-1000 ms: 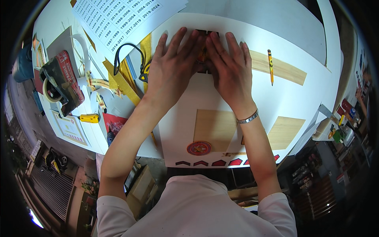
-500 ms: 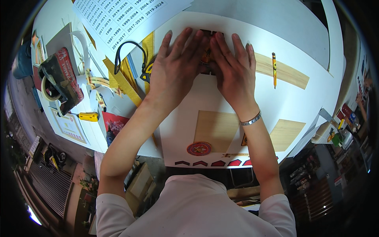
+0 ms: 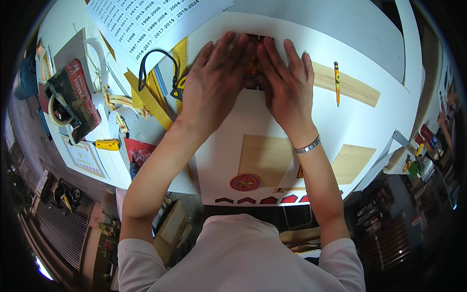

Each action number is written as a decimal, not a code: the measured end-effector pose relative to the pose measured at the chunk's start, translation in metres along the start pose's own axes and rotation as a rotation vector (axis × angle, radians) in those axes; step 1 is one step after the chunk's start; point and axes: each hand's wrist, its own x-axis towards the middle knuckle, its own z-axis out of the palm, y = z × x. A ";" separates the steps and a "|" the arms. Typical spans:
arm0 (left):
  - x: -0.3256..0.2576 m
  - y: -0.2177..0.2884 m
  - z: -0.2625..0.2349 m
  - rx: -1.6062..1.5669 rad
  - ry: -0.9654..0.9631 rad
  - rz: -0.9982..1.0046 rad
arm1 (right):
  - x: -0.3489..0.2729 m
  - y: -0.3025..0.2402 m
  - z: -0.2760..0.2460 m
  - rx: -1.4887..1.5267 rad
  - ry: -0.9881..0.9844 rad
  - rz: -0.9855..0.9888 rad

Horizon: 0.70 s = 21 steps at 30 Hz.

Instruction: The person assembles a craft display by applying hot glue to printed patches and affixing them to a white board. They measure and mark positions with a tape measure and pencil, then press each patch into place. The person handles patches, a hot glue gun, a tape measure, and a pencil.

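Observation:
My left hand (image 3: 214,80) and my right hand (image 3: 288,86) lie nearly flat, side by side, at the far part of a large white board (image 3: 221,160). Their fingers are stretched out and somewhat apart. Between and under them shows a dark flat piece (image 3: 252,68) with an orange and red design; the palms cover most of it. To the right of my right hand, a wood-grain strip (image 3: 362,91) lies on the board, with a yellow pencil (image 3: 336,83) across it. Close to my left wrist sits a black and yellow handle (image 3: 179,88) beside a black cord loop.
Nearer me are two wood-grain rectangles (image 3: 265,155), a round red emblem (image 3: 245,182) and a row of red and black chevrons (image 3: 268,200). On the left are a printed sheet (image 3: 151,29), yellow strips (image 3: 154,104), a tape roll (image 3: 59,109) and a yellow cutter (image 3: 107,145).
The whole view has shifted very slightly. Both hands keep their place on the dark piece, with hardly any visible movement.

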 end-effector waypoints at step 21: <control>-0.020 0.007 -0.012 0.264 -0.117 0.078 | -0.030 -0.008 -0.003 0.003 0.008 -0.039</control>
